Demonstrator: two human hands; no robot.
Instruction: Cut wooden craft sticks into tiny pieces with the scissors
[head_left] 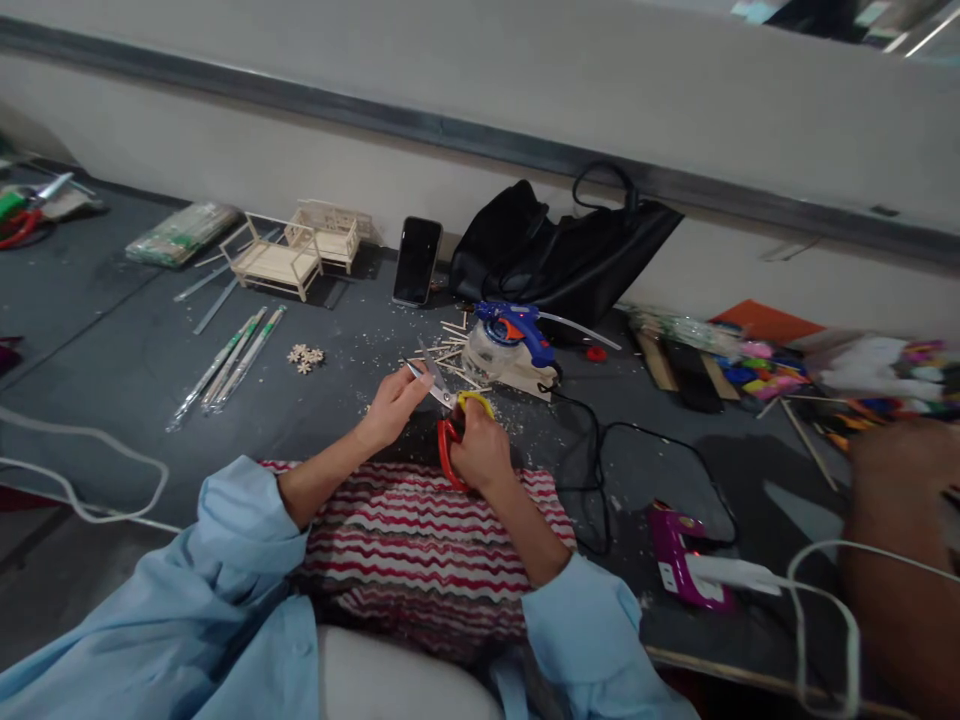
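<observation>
Gripping open-bladed scissors (pixel 448 399) in my right hand (pixel 481 447), twelve o'clock from the striped cloth (pixel 427 545). Left hand (pixel 391 405) curled at the blades; can't tell if holding anything. Blue glue gun (pixel 534 338), one o'clock.

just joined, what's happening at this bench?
The person's right hand holds scissors by their red and yellow handles, blades apart. The left hand is at the blades; whether it grips anything is too small to tell. A blue glue gun and loose sticks are just beyond; two small wooden furniture models stand farther left.
</observation>
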